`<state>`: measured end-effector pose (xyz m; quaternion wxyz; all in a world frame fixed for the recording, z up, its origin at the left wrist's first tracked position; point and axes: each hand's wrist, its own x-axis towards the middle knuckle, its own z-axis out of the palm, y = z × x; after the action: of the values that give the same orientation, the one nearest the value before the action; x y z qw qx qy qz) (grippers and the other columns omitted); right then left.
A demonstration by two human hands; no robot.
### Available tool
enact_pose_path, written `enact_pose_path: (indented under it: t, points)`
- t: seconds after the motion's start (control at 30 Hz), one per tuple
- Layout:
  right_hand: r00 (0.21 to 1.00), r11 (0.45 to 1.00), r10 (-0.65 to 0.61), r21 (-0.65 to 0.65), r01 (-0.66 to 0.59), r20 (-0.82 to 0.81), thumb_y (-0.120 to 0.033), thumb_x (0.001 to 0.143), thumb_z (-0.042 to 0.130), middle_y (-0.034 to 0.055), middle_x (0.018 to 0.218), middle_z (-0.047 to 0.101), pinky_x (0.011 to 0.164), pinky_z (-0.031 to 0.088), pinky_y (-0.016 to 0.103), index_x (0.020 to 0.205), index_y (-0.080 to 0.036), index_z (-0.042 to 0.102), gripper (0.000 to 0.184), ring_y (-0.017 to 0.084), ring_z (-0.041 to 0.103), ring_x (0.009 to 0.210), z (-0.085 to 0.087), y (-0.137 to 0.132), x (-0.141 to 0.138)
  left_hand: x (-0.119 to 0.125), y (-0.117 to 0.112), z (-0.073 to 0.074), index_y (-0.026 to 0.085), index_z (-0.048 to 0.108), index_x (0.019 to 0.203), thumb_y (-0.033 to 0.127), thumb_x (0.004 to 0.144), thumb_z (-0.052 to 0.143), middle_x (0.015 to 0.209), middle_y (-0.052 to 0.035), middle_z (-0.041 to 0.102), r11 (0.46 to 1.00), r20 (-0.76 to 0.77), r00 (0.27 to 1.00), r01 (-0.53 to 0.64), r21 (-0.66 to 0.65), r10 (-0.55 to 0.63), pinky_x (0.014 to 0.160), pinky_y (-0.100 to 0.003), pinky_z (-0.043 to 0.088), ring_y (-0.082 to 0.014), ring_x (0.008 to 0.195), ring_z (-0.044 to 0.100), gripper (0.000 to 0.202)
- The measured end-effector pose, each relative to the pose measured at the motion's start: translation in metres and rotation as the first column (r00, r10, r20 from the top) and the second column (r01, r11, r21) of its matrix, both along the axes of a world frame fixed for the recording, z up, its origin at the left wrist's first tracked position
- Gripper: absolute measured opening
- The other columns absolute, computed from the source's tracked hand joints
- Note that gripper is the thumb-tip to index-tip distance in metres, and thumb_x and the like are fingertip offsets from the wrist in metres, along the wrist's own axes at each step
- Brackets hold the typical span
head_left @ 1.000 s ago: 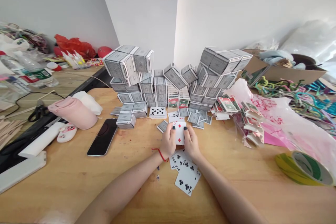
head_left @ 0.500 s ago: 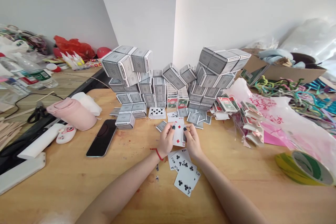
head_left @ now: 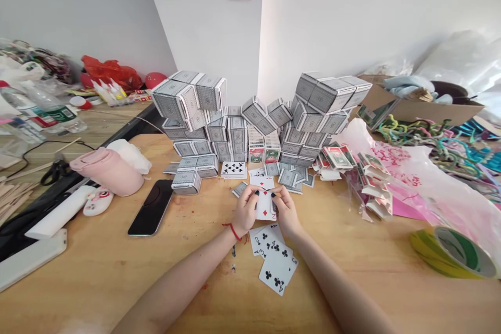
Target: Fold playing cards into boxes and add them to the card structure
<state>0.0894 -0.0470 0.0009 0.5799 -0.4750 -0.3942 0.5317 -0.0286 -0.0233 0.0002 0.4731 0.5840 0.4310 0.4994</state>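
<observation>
Between my two hands is a red-diamond playing card [head_left: 265, 207] with a 2 at its lower right corner, held face up just above the table. My left hand [head_left: 246, 212], with a red string at the wrist, pinches its left side near the top. On the opposite side my right hand [head_left: 287, 213] pinches it too. The card's upper edge looks bent over between the fingertips. Several club cards [head_left: 276, 258] lie face up in an overlapping group below the hands. Beyond the fingers a white card [head_left: 261, 181] lies on the table.
Behind the hands rises a stacked structure of grey card blocks [head_left: 219, 130]. A spade card [head_left: 234, 169] and face-down cards [head_left: 291, 177] lie before it. Leftward are a phone [head_left: 151, 209] and pink bottle [head_left: 107, 172]; rightward, opened card boxes [head_left: 373, 182] and a tape roll [head_left: 452, 251].
Both hands have drawn slightly closer at the fingertips. The held card's upper part, flat before, now looks bent, and its top corner number no longer shows.
</observation>
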Motion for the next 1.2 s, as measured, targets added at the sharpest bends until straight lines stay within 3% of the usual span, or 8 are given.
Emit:
enact_pose_path:
  t: [0.13, 0.33, 0.47, 0.63, 0.83, 0.97, 1.07, 1.2]
  points:
    - [0.999, 0.999, -0.002, -0.037, 0.001, -0.040, -0.031, 0.071, 0.049, -0.0059, 0.060, 0.042, 0.042, 0.034, 0.020, 0.075, -0.022, 0.044, 0.011, 0.009, 0.038, 0.046, -0.003, 0.001, -0.001, 0.001, 0.000, -0.002, 0.017, 0.051, 0.074, 0.020, 0.074, 0.039, 0.070, -0.0005, 0.051, 0.999, 0.057, 0.998, -0.023, -0.049, 0.026, 0.055, -0.021, 0.037, -0.0115, 0.061, 0.046, 0.012]
    - [0.971, 0.980, 0.117, -0.136, -0.147, -0.209, -0.032, 0.068, 0.048, -0.0044, 0.060, 0.048, 0.039, 0.038, 0.023, 0.079, -0.023, 0.044, 0.015, 0.012, 0.046, 0.046, 0.000, -0.001, 0.001, 0.000, 0.001, -0.002, 0.017, 0.049, 0.069, 0.020, 0.072, 0.039, 0.063, 0.0011, 0.048, 0.996, 0.105, 0.994, 0.001, -0.091, 0.009, 0.048, -0.020, 0.033, -0.0097, 0.053, 0.041, 0.011]
    - [0.929, 0.962, 0.176, -0.145, -0.233, -0.325, -0.036, 0.070, 0.048, -0.0042, 0.061, 0.051, 0.040, 0.041, 0.023, 0.089, -0.023, 0.049, 0.023, 0.012, 0.047, 0.045, 0.002, 0.000, 0.004, -0.006, 0.004, 0.001, 0.017, 0.051, 0.067, 0.020, 0.072, 0.039, 0.067, -0.0003, 0.051, 1.000, 0.026, 0.999, 0.018, -0.015, -0.018, 0.055, -0.021, 0.036, -0.0116, 0.062, 0.045, 0.013]
    - [0.905, 0.944, 0.202, -0.173, -0.282, -0.374, -0.035, 0.064, 0.066, -0.0045, 0.053, 0.049, 0.040, 0.040, 0.020, 0.071, -0.017, 0.054, 0.023, 0.008, 0.045, 0.042, -0.001, 0.004, 0.009, -0.015, 0.004, 0.004, 0.017, 0.054, 0.071, 0.023, 0.076, 0.038, 0.068, -0.0010, 0.054, 0.989, -0.118, 0.984, 0.142, 0.045, -0.136, 0.058, -0.023, 0.037, -0.0124, 0.062, 0.046, 0.017]
    - [0.834, 0.866, 0.333, -0.208, -0.456, -0.440, -0.032, 0.063, 0.070, -0.0001, 0.059, 0.057, 0.048, 0.048, 0.026, 0.075, -0.016, 0.056, 0.025, 0.012, 0.056, 0.050, -0.004, 0.007, 0.023, -0.020, 0.004, 0.005, 0.017, 0.058, 0.074, 0.024, 0.078, 0.039, 0.071, -0.0016, 0.058, 0.966, -0.210, 0.954, 0.237, 0.103, -0.212, 0.061, -0.024, 0.039, -0.0128, 0.064, 0.049, 0.021]
    - [0.851, 0.896, 0.296, -0.182, -0.404, -0.435, -0.029, 0.062, 0.072, -0.0021, 0.058, 0.056, 0.050, 0.047, 0.023, 0.070, -0.016, 0.055, 0.023, 0.010, 0.055, 0.050, -0.006, 0.009, 0.028, -0.017, 0.010, 0.001, 0.017, 0.060, 0.081, 0.026, 0.078, 0.043, 0.076, -0.0026, 0.059, 0.973, -0.174, 0.963, 0.221, 0.069, -0.206, 0.060, -0.023, 0.038, -0.0126, 0.066, 0.050, 0.020]
    - [0.878, 0.921, 0.267, -0.162, -0.354, -0.398, -0.032, 0.063, 0.071, -0.0005, 0.060, 0.057, 0.052, 0.047, 0.022, 0.068, -0.015, 0.055, 0.024, 0.009, 0.055, 0.053, -0.007, 0.011, 0.028, -0.014, 0.017, -0.003, 0.017, 0.056, 0.101, 0.029, 0.075, 0.050, 0.066, 0.0006, 0.054, 0.984, -0.090, 0.980, 0.176, -0.038, -0.179, 0.050, -0.020, 0.033, -0.0099, 0.054, 0.043, 0.029]
    - [0.920, 0.956, 0.203, -0.137, -0.261, -0.335, -0.035, 0.062, 0.072, -0.0003, 0.061, 0.058, 0.056, 0.049, 0.025, 0.066, -0.015, 0.055, 0.027, 0.010, 0.056, 0.053, -0.010, 0.012, 0.025, -0.014, 0.021, -0.004, 0.013, 0.059, 0.070, 0.034, 0.074, 0.052, 0.059, 0.0007, 0.050, 0.985, -0.094, 0.985, 0.137, -0.102, -0.147, 0.048, -0.021, 0.031, -0.0094, 0.053, 0.041, 0.023]
